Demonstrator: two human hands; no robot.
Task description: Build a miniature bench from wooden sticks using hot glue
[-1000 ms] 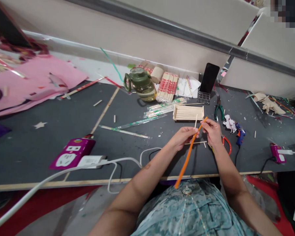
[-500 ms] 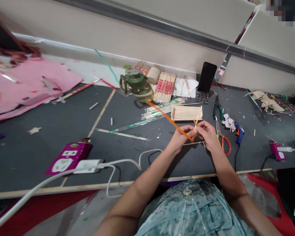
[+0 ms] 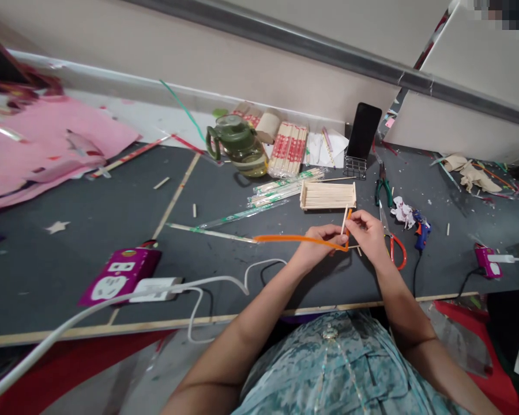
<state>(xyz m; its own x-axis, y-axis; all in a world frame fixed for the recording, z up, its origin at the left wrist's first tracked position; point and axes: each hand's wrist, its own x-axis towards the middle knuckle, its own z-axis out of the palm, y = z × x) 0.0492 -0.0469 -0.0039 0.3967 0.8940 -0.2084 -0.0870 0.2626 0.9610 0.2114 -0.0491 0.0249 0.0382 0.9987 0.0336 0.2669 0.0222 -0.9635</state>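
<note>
My left hand [image 3: 320,241] pinches a short pale wooden stick [image 3: 345,219], which stands nearly upright from the fingertips. Beside it, my right hand [image 3: 368,235] grips the short bent end of an orange pipe cleaner [image 3: 303,238]. The pipe cleaner folds just below the fingers, and its long part stretches left past my left wrist. Both sets of fingertips almost meet. Just beyond them a small tray of wooden sticks [image 3: 327,196] rests on the dark table [image 3: 225,265]. More thin sticks lie under my hands, partly hidden.
Scissors [image 3: 398,251], green-handled pliers [image 3: 383,187] and a blue glue gun [image 3: 422,231] lie to the right. Behind stand a green-lidded jug [image 3: 242,147], bundled sticks [image 3: 289,148] and a phone [image 3: 364,131] on a stand. A purple power strip [image 3: 145,266] with white cables sits left.
The long part of the pipe cleaner has swung down from a steep slant to almost level, toward the left. My hands stay close together, with the stick still in my left fingers.
</note>
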